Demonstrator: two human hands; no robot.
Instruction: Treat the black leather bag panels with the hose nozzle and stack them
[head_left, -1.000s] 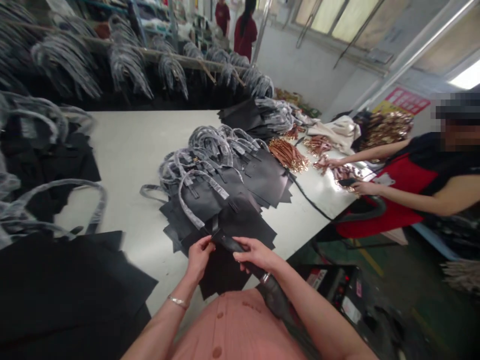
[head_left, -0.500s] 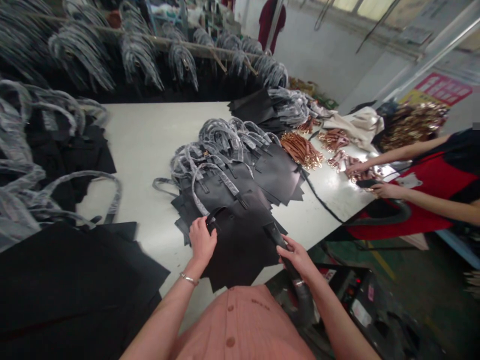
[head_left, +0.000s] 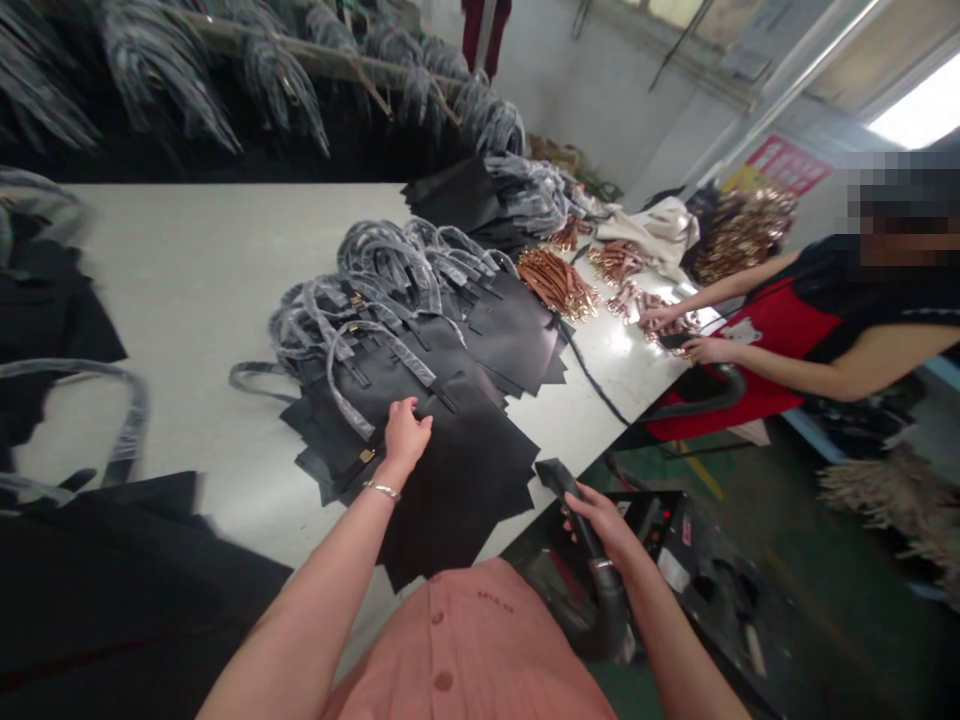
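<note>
My left hand (head_left: pixel 407 438) is over the top black leather panel (head_left: pixel 469 450), its fingers loosely bent and apart with nothing visible in them. Just left of it lies a plastic-wrapped strap handle (head_left: pixel 349 400), with a small gold metal piece (head_left: pixel 367 455) near its lower end. My right hand (head_left: pixel 600 520) is wrapped round a black hose nozzle (head_left: pixel 559 478), whose flat mouth points up and left, beside the panel's right edge. A thick black hose (head_left: pixel 604 610) runs down from the nozzle. Under the top panel lies a pile of similar panels with wrapped handles (head_left: pixel 390 260).
The white table (head_left: pixel 187 270) holds more black panels (head_left: pixel 90 580) at left and bundles of brown straps (head_left: pixel 555 283) at right. A co-worker in a red apron (head_left: pixel 757 350) handles small pieces there. Below right stands a dark machine (head_left: pixel 660 540). Wrapped handles hang on a rail (head_left: pixel 300 45) behind.
My left hand has let go of the black strap end and moved slightly up over the panel. My right hand has drawn the nozzle off the panel to its right edge. The view has turned right.
</note>
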